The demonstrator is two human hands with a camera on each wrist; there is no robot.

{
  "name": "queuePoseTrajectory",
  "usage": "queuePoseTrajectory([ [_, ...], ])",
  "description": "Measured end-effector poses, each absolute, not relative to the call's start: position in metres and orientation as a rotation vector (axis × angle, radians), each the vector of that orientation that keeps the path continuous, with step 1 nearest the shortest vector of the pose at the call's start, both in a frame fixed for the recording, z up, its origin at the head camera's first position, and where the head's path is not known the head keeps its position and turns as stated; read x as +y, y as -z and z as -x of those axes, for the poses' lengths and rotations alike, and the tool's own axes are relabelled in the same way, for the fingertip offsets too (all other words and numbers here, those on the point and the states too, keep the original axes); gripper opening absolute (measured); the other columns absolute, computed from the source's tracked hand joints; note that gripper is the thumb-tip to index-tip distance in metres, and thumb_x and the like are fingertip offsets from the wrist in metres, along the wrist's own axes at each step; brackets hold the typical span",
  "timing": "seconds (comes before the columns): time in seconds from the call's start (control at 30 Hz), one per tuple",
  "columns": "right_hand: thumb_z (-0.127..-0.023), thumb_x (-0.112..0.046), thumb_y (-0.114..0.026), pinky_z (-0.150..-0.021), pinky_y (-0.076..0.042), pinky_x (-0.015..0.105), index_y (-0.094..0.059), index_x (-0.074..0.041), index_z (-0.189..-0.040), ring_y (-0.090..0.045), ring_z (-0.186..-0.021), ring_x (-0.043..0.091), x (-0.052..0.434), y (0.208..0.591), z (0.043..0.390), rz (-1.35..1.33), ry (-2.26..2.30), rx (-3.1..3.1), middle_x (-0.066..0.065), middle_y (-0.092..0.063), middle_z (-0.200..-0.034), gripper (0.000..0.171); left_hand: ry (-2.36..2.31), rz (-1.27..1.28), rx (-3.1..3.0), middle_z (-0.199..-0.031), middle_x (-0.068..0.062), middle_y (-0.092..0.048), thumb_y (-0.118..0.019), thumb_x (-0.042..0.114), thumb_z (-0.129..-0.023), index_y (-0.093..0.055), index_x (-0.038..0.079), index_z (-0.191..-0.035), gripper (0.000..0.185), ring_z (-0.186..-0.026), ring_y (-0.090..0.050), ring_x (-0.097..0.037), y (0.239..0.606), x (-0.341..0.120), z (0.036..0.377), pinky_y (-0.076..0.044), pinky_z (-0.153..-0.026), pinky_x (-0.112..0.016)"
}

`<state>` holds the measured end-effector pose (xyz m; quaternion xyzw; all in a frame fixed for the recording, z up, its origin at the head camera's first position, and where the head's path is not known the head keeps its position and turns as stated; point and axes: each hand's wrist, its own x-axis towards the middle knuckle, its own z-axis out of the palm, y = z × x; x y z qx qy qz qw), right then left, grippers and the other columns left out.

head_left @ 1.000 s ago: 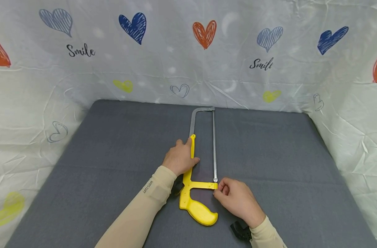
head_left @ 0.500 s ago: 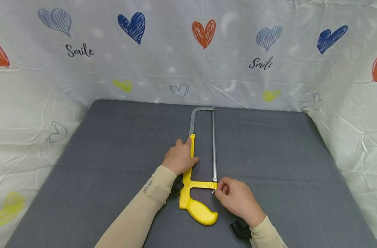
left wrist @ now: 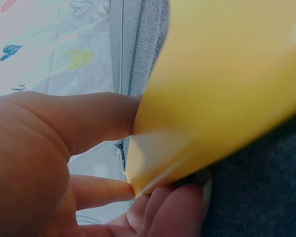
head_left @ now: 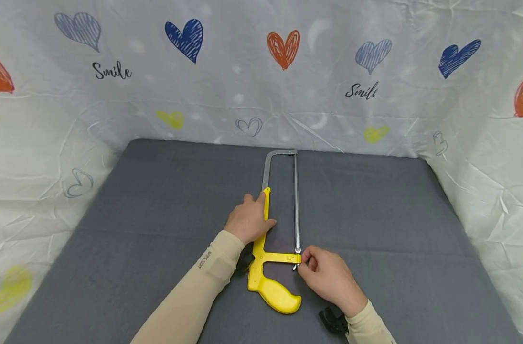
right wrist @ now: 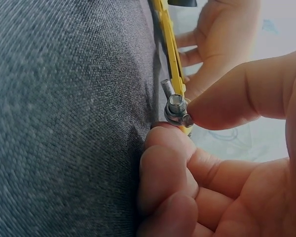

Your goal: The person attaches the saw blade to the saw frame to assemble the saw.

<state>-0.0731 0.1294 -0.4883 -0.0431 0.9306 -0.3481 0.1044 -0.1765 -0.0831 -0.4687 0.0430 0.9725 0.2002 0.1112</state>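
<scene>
A hacksaw (head_left: 282, 258) with a yellow handle and frame lies flat, its grey metal bow pointing away and its blade (head_left: 297, 205) along the right side. My left hand (head_left: 249, 220) grips the yellow spine of the frame; the left wrist view has thumb and fingers on either side of it. At the near end of the blade, my right hand (head_left: 329, 276) pinches a metal wing nut (right wrist: 173, 114) on a threaded bolt (right wrist: 176, 101). In the right wrist view the thumb presses against one wing, and a fingertip sits just beneath.
Dark grey cloth covers the table (head_left: 394, 215). Behind it and along both sides hangs a white curtain (head_left: 227, 86) printed with hearts and the word Smile. A black wrist device (head_left: 332, 321) is strapped at my right sleeve.
A small metal wing of the nut now shows beside my right fingertips, where it was hidden a second ago. My left hand and the hacksaw stay in place.
</scene>
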Motion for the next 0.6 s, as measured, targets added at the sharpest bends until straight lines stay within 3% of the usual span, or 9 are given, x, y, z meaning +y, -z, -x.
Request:
queuePoseTrajectory([
  [0.6, -0.092, -0.014, -0.071, -0.052, -0.036, 0.026, -0.069, -0.022, -0.088, -0.047, -0.052, 0.008, 0.1302, 0.4894, 0.0736, 0.147, 1.026, 2.752, -0.009, -0.053, -0.064, 0.009, -0.59, -0.133, 2.855, -0.139, -0.03, -0.057, -0.08, 0.038, -0.099, -0.036, 0.009, -0.17, 0.089, -0.078, -0.065, -0.03, 0.4691, -0.0841, 0.1769, -0.064, -0.079, -0.046],
])
